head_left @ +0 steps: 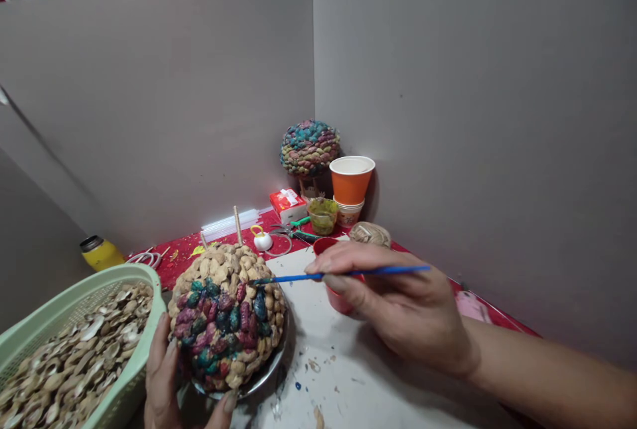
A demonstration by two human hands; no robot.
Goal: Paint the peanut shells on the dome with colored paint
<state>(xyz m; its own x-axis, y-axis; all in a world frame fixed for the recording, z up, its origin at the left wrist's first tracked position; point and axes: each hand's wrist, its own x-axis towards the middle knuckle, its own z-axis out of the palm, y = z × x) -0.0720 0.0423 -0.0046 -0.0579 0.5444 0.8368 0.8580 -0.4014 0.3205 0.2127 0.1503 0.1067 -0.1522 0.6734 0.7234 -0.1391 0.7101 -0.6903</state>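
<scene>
A ball covered in nut shells point(229, 313) sits on a metal plate point(271, 372), partly painted in blue, teal and magenta, with bare tan shells on top. My left hand point(172, 382) grips the ball and plate from below on the left side. My right hand point(398, 306) pinches a thin blue paintbrush point(343, 275), whose tip touches the shells near the ball's upper right. A red cup point(334, 296) stands just behind my right fingers, mostly hidden.
A green basket point(50, 323) full of empty shells stands at left. At the back corner: a finished painted shell ball point(309, 147), orange cup point(351, 180), small paint cup point(323, 215), scissors point(293, 230), twine point(371, 235), red box point(287, 205), yellow flask point(101, 253). Grey walls enclose the table.
</scene>
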